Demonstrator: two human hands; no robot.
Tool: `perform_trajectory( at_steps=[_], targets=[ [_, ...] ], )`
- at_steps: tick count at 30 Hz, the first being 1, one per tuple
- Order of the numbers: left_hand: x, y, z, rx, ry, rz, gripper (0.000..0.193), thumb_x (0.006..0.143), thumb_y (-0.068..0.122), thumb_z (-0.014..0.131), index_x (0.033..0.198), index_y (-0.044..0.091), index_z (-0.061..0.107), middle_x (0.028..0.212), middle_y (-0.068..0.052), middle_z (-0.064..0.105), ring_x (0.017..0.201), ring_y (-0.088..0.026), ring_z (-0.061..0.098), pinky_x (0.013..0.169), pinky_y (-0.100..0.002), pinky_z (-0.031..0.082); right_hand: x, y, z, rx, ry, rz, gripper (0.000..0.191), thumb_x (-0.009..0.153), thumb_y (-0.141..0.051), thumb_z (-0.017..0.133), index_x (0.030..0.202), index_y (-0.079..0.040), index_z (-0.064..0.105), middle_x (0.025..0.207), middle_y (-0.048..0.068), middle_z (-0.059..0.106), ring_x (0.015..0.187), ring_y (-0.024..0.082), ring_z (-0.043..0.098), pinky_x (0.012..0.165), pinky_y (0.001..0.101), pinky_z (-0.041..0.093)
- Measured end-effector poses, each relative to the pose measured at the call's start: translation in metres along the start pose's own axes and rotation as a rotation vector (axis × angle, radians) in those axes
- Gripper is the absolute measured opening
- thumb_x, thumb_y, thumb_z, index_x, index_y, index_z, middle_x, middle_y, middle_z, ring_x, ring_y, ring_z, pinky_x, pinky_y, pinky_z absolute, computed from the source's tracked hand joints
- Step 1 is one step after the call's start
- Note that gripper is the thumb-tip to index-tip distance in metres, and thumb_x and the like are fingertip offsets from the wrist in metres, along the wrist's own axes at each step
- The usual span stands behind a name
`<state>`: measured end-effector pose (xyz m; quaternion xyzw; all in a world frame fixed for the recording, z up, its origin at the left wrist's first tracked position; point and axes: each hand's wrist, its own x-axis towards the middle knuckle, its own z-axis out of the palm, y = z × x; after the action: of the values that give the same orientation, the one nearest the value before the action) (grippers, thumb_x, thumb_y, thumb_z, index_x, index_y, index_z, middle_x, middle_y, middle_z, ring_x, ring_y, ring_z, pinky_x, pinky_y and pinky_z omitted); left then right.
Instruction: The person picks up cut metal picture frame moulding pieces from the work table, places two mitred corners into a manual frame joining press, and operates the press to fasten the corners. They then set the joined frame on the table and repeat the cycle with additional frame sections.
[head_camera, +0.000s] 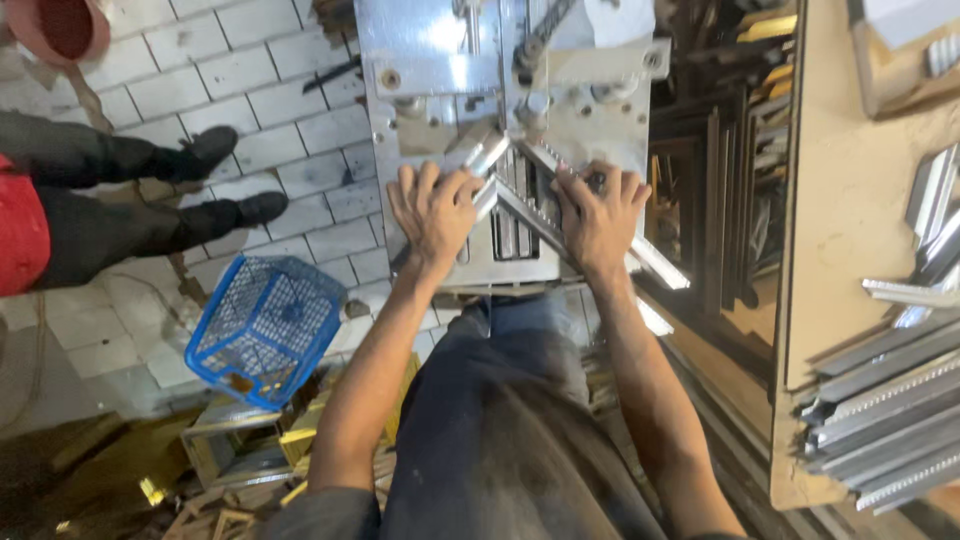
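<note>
My left hand (433, 208) presses on a short silver aluminium profile piece (484, 158) on the bed of a grey metal machine (430, 60). My right hand (600, 215) grips a longer aluminium profile (660, 265) that runs diagonally down to the right. The two pieces meet in a corner under the machine's head (530, 105). Both hands have their fingers curled over the metal.
A blue mesh basket (265, 325) lies tilted on the tiled floor at left. Another person's legs and dark shoes (215, 150) are at far left. A wooden table (850, 200) at right carries several aluminium profiles (890, 410). Dark frames stand between machine and table.
</note>
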<state>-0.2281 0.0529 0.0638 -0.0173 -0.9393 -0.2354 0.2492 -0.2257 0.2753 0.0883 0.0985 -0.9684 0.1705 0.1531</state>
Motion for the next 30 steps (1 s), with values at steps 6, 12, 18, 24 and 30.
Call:
perform_trajectory(
  at_steps=[6,12,18,24,30],
  targets=[
    [0.005,-0.008,0.004,-0.027,0.037,-0.015,0.012,0.077,0.021,0.085,0.074,0.025,0.073,0.081,-0.001,0.056,0.086,-0.027,0.054,0.071,-0.046,0.035,0.003,0.005,0.004,-0.043,0.03,-0.059,0.022,0.091,-0.026,0.081,0.113,-0.026,0.078,0.112,0.0,0.061,0.105,0.029,0.052,0.089,0.0441,0.036],
    [-0.042,0.041,-0.013,-0.189,-0.267,0.334,0.051,0.089,0.038,0.071,0.134,0.014,0.073,0.135,-0.012,0.062,0.134,-0.033,0.051,0.104,-0.045,0.042,-0.032,-0.004,0.0,0.043,0.031,0.018,0.05,0.089,-0.015,0.077,0.137,-0.02,0.066,0.14,0.013,0.049,0.128,0.038,0.041,0.107,0.0538,0.033],
    [-0.109,0.042,-0.023,0.125,-0.321,0.882,0.021,0.092,0.025,0.061,0.11,0.017,0.071,0.107,-0.002,0.066,0.109,-0.024,0.062,0.102,-0.042,0.045,-0.073,-0.001,-0.019,0.264,-0.033,0.235,0.064,0.082,-0.008,0.071,0.143,-0.025,0.061,0.145,0.016,0.044,0.132,0.038,0.037,0.111,0.0516,0.031],
    [-0.148,-0.05,-0.104,-0.125,-0.242,0.821,0.014,0.092,0.033,0.075,0.097,0.021,0.069,0.077,0.004,0.062,0.066,-0.013,0.065,0.056,-0.033,0.044,-0.035,0.035,-0.022,-0.345,-0.265,-0.517,0.062,0.098,-0.014,0.061,0.156,-0.032,0.054,0.156,0.003,0.053,0.149,0.029,0.042,0.107,0.0483,0.035],
    [-0.147,-0.075,-0.148,0.185,-0.395,0.097,0.039,0.102,0.026,0.071,0.14,0.025,0.063,0.095,-0.011,0.058,0.063,-0.03,0.065,0.053,-0.043,0.051,-0.053,0.039,-0.028,-0.265,-0.375,-0.534,0.059,0.098,-0.025,0.065,0.156,-0.034,0.056,0.16,-0.007,0.051,0.148,0.023,0.043,0.114,0.0456,0.036]
  ],
)
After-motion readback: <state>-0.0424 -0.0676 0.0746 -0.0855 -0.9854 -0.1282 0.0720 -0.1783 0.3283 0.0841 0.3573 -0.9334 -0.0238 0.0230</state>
